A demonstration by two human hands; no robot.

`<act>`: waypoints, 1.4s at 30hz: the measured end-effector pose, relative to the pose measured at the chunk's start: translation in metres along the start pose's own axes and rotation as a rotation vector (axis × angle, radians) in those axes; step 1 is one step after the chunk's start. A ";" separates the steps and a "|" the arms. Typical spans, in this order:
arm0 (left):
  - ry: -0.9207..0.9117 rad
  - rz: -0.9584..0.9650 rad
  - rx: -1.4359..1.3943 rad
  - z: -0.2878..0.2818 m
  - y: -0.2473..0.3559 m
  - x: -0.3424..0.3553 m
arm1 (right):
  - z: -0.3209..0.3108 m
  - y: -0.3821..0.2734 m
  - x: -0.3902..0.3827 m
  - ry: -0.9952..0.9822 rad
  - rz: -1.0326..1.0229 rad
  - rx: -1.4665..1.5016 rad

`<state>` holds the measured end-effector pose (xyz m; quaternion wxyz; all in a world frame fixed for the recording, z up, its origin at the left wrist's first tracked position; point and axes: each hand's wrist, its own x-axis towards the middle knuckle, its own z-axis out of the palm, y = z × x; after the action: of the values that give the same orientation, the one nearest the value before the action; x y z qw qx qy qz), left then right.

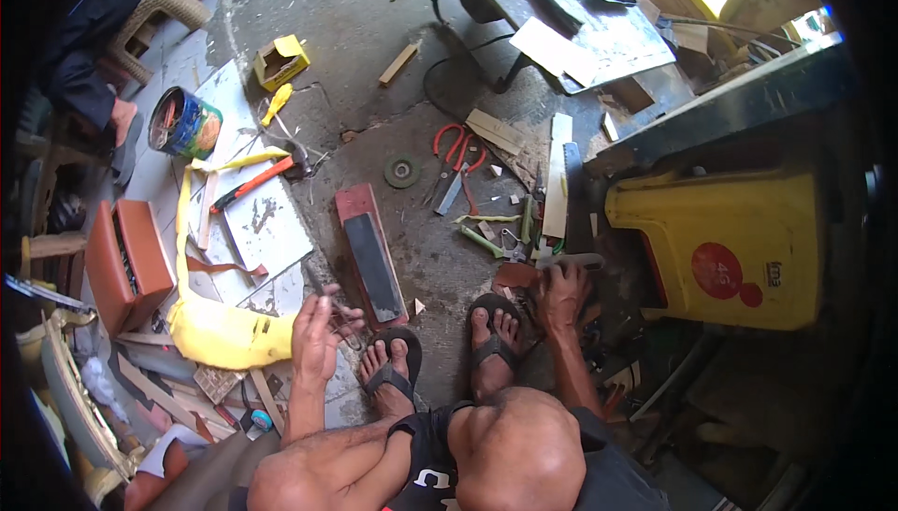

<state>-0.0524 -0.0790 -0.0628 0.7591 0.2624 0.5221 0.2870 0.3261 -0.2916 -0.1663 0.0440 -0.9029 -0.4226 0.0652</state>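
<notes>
Floor (pixel 346 25) bears an untouched whetstone (pixel 375 263), left hand (pixel 316 331) holding a dark tool (pixel 318 278), right hand (pixel 563 297) unclear in grip, work seemingly unfinished.

I could pass a hand over the bare floor (pixel 427 251) right of the long dark stone (pixel 372 254). Above the stone, a round disc (pixel 394 180) blocks me; below left, the left hand (pixel 316 335).

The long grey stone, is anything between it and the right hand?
Yes, a reddish-brown scrap lies between the right hand and the long grey stone, beside the hand; the right foot is nearby too.
</notes>
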 end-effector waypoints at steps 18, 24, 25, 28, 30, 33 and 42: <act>0.161 0.061 0.025 -0.030 -0.004 -0.013 | -0.055 -0.188 0.009 -0.418 -0.542 0.837; 0.102 0.142 0.079 -0.017 -0.003 -0.004 | 0.000 -0.236 0.021 -0.223 -0.726 0.780; 0.139 0.132 0.075 -0.021 0.002 -0.012 | 0.013 -0.238 0.020 -0.192 -0.784 0.799; 0.123 0.139 0.012 -0.036 -0.009 -0.011 | 0.042 -0.231 0.016 -0.193 -0.804 0.653; 0.148 0.117 -0.008 -0.040 -0.008 -0.011 | 0.041 -0.242 0.022 -0.150 -0.776 0.669; 0.109 0.074 0.010 -0.039 -0.008 -0.009 | 0.041 -0.262 0.049 -0.092 -0.689 0.665; 0.038 0.122 0.075 -0.045 0.006 -0.003 | -0.020 -0.257 0.173 0.458 -0.190 0.428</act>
<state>-0.0966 -0.0728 -0.0711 0.7197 0.3166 0.5300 0.3177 0.2438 0.0053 -0.1261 0.3328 -0.8208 -0.4608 -0.0564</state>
